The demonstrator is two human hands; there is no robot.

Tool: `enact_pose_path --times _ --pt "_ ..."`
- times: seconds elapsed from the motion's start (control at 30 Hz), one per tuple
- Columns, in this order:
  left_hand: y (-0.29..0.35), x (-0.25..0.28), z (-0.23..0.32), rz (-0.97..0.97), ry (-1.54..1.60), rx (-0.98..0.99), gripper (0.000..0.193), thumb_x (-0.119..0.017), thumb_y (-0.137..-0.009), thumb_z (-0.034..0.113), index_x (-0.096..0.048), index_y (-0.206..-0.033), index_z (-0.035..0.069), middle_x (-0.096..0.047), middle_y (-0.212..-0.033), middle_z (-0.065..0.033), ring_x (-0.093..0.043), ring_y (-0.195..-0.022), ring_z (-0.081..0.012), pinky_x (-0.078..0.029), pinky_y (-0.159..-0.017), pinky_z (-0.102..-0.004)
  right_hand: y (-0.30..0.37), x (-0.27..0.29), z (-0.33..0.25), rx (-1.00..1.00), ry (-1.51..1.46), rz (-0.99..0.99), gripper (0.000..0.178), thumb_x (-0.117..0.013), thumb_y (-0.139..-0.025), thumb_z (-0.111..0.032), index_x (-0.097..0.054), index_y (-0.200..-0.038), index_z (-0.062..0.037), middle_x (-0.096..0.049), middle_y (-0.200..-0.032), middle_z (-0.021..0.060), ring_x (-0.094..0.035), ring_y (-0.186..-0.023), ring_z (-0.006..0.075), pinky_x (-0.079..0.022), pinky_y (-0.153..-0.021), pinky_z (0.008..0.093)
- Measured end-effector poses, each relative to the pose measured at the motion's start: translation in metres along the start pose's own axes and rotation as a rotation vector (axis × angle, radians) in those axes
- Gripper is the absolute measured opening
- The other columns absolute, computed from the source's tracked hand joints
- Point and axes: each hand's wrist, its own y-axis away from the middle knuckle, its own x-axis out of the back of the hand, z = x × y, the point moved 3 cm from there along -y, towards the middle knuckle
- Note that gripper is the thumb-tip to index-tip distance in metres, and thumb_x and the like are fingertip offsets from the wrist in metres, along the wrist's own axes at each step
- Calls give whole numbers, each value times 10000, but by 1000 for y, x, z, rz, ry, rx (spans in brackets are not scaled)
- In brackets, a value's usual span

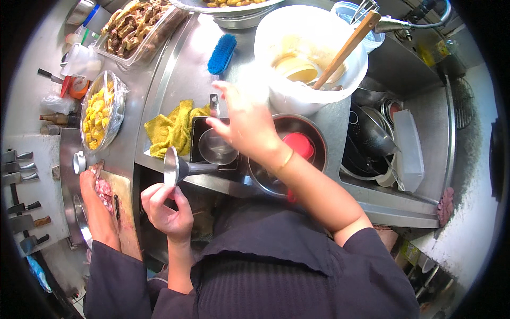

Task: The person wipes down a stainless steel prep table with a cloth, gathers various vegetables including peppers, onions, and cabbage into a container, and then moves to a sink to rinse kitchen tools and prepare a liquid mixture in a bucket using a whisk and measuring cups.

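My left hand (168, 210) pinches the rim of a metal funnel (180, 168), which lies tilted sideways with its spout pointing right. The spout's tip reaches the front of a dark square container (197, 139). Inside that container sits a round metal cup (218, 146), and an upright metal handle (214, 105) shows behind it. Above them, slightly blurred, my right hand (241, 125) is open, its fingers spread around the handle without visibly gripping it. Under my right forearm stands a round metal pot (319, 133) with a red object (299, 144) inside.
A yellow-green cloth (172, 130) and blue brush (221, 54) lie on the steel counter. Behind stands a white bucket (313, 48) with a wooden-handled tool (345, 50). The sink (430, 127) at right holds pans. At left, another person's hand (98, 204) touches raw meat (104, 191).
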Motion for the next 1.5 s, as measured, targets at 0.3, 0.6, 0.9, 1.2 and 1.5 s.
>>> enact_pose_path --times 0.3,0.6,0.9,1.2,1.5 --pt "1 5 -1 95 -137 -34 231 -605 -698 -100 -573 -891 24 -522 -855 -91 -517 -752 -200 -430 -592 -264 2 16 -24 67 -562 -334 147 -665 -755 -30 -606 -890 -32 -593 -784 85 -591 -730 153 -470 -691 259" --pt "-1 -47 -2 -125 -134 -98 226 -637 -683 -83 -620 -872 40 -575 -859 -80 -549 -810 -222 -435 -744 -312 57 116 -2 216 -590 4 191 -684 -690 28 -625 -847 -64 -648 -905 96 -625 -850 224 -495 -737 317" --pt "-10 -62 -36 -405 -63 461 518 -610 -728 20 -454 -1222 10 -486 -1140 -143 -516 -1028 -257 -429 -871 -331 126 126 26 -12 -284 -244 322 -633 -639 97 -628 -922 -58 -612 -1023 87 -601 -960 269 -475 -907 364" --pt "-20 -87 -103 -1030 339 842 387 -503 -771 28 -487 -1157 15 -587 -923 -57 -553 -714 -89 -469 -564 -222 149 129 70 -640 -207 76 461 -638 -774 -70 -477 -1204 -41 -535 -853 106 -547 -707 163 -467 -664 263" --pt "-18 -95 -129 -1183 232 667 359 -516 -779 112 -526 -1117 -9 -608 -1026 -131 -568 -961 -215 -446 -841 -321 148 131 99 -778 -145 86 593 -564 -856 -412 -438 -1234 28 -584 -1045 227 -591 -922 290 -454 -831 354"
